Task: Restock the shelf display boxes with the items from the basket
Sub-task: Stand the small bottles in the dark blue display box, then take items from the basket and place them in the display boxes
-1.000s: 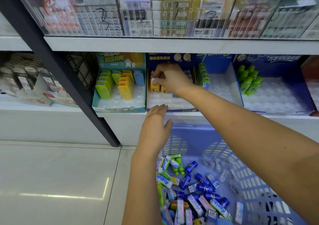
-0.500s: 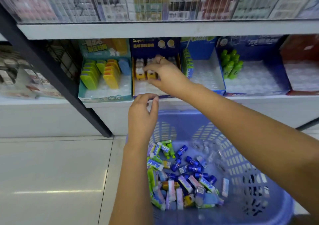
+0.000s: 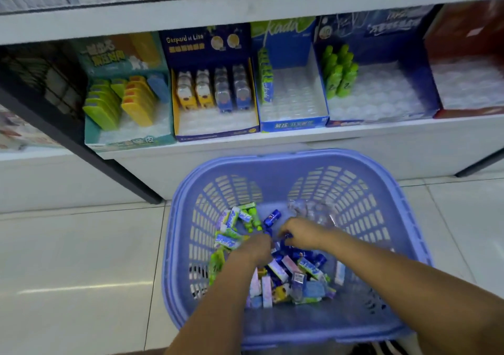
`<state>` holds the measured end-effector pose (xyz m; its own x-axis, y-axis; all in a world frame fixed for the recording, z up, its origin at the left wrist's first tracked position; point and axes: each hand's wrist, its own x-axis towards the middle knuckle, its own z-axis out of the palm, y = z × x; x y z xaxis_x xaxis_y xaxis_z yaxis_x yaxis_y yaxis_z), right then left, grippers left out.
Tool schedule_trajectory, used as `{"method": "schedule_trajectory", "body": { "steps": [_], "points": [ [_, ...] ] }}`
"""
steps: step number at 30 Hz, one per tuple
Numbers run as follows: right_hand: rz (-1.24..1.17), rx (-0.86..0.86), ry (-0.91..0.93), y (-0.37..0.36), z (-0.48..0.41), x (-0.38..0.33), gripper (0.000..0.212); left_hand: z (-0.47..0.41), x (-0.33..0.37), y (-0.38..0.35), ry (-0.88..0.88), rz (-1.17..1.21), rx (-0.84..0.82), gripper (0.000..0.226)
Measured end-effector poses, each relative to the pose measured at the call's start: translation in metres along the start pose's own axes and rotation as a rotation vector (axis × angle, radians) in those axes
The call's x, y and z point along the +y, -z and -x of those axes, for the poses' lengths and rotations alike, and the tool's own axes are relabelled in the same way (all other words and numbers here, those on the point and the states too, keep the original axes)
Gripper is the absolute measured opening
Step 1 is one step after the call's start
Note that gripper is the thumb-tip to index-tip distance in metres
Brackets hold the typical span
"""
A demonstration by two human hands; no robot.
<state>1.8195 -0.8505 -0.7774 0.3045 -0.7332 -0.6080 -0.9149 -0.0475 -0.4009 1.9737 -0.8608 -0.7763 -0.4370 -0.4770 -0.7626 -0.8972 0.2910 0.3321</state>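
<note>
A lavender plastic basket [image 3: 300, 158] stands on the floor under the shelf. It holds several small packets and blue bottles [image 3: 289, 270]. Both my hands are down among these items. My left hand [image 3: 256, 248] digs in beside green-and-white packets [image 3: 229, 238], and its fingers are hidden. My right hand [image 3: 302, 232] touches small blue bottles, with its fingers blurred. On the shelf stand a teal display box [image 3: 128, 143], a navy box [image 3: 215, 135] with yellow and blue items, a blue box [image 3: 294, 124], and a dark blue box [image 3: 381, 116] with green bottles.
A red display box [image 3: 469, 110] sits at the far right of the shelf. A black shelf post [image 3: 81, 147] slants down to the floor on the left. White floor tiles [image 3: 76, 273] surround the basket. An upper shelf holds rows of packaged goods.
My right hand has left the navy box and dropped into the basket. My left hand has gone down into the basket too. The view has tilted downward.
</note>
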Motion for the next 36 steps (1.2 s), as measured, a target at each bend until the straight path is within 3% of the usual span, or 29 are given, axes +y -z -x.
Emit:
{"method": "schedule_trajectory", "body": {
  "steps": [3, 9, 13, 19, 23, 26, 28, 32, 34, 36],
  "points": [
    [0.076, 0.016, 0.037, -0.016, -0.015, -0.005, 0.018, -0.004, -0.004, -0.007, -0.008, -0.003, -0.065, 0.032],
    [0.374, 0.007, 0.054, -0.035, -0.026, 0.003, 0.026, -0.013, -0.009, -0.015, 0.041, 0.053, -0.004, 0.022],
    [0.391, 0.003, 0.036, -0.029, -0.027, 0.008, 0.026, -0.017, -0.005, -0.023, 0.02, -0.036, 0.066, 0.025],
    [0.271, -0.089, -0.04, -0.027, -0.021, 0.012, 0.021, -0.024, -0.001, -0.025, 0.033, -0.143, 0.023, 0.032],
    [0.037, -0.017, -0.13, -0.007, -0.012, 0.014, 0.009, -0.028, -0.004, -0.028, 0.044, -0.073, -0.022, 0.051],
    [-0.231, 0.05, -0.191, 0.013, 0.001, 0.018, 0.022, -0.028, -0.003, -0.03, 0.042, 0.02, -0.066, 0.055],
    [-0.422, 0.084, -0.22, 0.028, 0.013, 0.018, 0.009, -0.028, -0.001, -0.029, 0.039, 0.049, -0.116, 0.047],
    [-1.029, 0.063, -0.195, 0.048, 0.04, 0.012, 0.023, -0.024, 0.003, -0.024, 0.078, 0.057, -0.144, 0.031],
    [-1.216, 0.127, -0.163, 0.054, 0.053, 0.009, 0.031, -0.017, 0.005, -0.012, 0.108, 0.228, -0.089, 0.031],
    [-1.321, 0.244, -0.115, 0.059, 0.061, 0.007, 0.038, -0.01, 0.007, 0.008, 0.142, 0.743, -0.061, 0.028]
  ]
}}
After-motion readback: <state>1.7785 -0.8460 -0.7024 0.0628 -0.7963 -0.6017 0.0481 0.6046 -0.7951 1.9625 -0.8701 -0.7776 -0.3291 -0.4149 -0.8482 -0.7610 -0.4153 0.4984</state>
